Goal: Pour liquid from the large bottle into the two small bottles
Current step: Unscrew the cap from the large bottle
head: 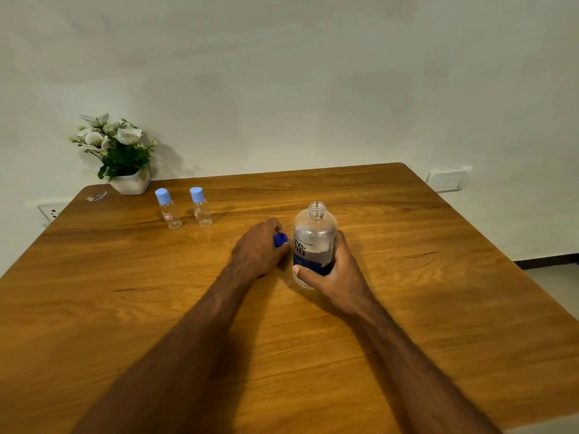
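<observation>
The large clear bottle (314, 236) stands upright near the middle of the wooden table (438, 277), its neck uncapped, a dark blue label low on its body. My right hand (332, 274) wraps around its lower part. Just left of it, my left hand (258, 250) rests on the table, fingers closed on a dark blue cap (279, 239). Two small clear bottles with light blue caps stand farther back on the left: one (169, 209) with a red mark, the other (200, 208) to its right. Both are capped and look empty.
A white pot of white flowers (120, 151) stands at the table's back left corner by the wall. A small object (97, 196) lies near that corner. Wall sockets (446, 179) sit at the right and at the left (50, 211).
</observation>
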